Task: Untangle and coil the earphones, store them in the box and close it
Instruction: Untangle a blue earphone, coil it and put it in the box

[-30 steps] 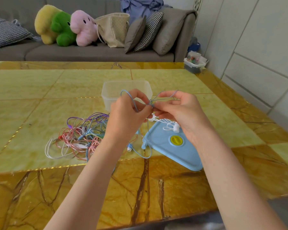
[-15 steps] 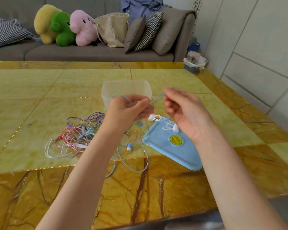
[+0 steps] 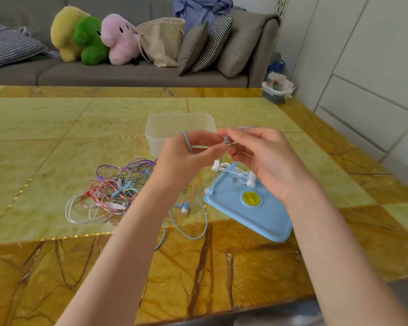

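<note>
Box (image 3: 165,128): clear plastic, open, just beyond the fingertips of both hands; its near wall partly hidden by them; contents cannot be told through the cloudy wall.
Lid (image 3: 252,208): light blue, yellow round centre, flat on the table (image 3: 57,128) below and nearer than the right fingers; off the box.
White earphones (image 3: 236,174): a bundle resting on the far edge of the lid, directly under the right fingers.
Blue earphone cord (image 3: 186,142): the piece in hand; looped over the left fingers, running across to the right fingertips, then hanging to the table; one blue earbud (image 3: 185,207) lying below the left wrist; slack cord curving beside the lid.
Left hand (image 3: 186,156): raised; fingers curled, pinching the blue cord.
Right hand (image 3: 264,158): raised; thumb and forefinger narrow, pinching the same cord just beside the left fingertips.
Tangle (image 3: 118,189): pink, purple, white and blue cords, heaped left of the left wrist; partly hidden by the forearm.
Background: sofa (image 3: 127,74) with plush toys (image 3: 92,38), bag (image 3: 161,41), cushions (image 3: 210,43); small tub (image 3: 277,89) off the table's far right corner.
</note>
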`<state>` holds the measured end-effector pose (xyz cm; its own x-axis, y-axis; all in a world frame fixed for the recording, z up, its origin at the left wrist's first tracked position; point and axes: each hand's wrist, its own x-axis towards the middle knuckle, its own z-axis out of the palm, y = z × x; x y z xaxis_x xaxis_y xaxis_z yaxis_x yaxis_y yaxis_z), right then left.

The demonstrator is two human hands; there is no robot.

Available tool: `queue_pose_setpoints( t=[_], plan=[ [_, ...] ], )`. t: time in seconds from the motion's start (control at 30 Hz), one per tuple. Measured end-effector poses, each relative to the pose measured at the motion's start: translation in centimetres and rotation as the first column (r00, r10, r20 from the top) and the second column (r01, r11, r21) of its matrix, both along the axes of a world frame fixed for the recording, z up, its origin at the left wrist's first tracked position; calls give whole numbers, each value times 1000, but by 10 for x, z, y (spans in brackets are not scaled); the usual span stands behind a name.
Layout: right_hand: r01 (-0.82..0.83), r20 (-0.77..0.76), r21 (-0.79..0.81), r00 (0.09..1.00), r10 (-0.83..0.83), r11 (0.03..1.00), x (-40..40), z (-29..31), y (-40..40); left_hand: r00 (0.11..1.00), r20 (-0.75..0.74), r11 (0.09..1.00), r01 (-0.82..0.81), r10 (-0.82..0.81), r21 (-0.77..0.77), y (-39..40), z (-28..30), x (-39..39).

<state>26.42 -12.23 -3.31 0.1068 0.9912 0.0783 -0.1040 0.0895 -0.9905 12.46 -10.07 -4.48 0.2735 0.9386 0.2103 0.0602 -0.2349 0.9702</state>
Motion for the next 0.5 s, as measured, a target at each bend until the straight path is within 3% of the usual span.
queue_pose_setpoints(
  t=[0.27, 0.37, 0.5],
  plan=[
    [-51, 51, -46, 997, 53, 998, 1, 0, 0, 999, -17, 998, -43, 44, 42, 1, -3, 2],
    [-93, 130, -111, 986, 107, 989, 2, 1, -2, 996, 78, 998, -51, 52, -23, 1, -2, 5],
    [-62, 146, -132, 986, 81, 989, 0, 1, -1, 961, 277, 977, 61, -1, -207, -3, -2, 7]
  ],
)
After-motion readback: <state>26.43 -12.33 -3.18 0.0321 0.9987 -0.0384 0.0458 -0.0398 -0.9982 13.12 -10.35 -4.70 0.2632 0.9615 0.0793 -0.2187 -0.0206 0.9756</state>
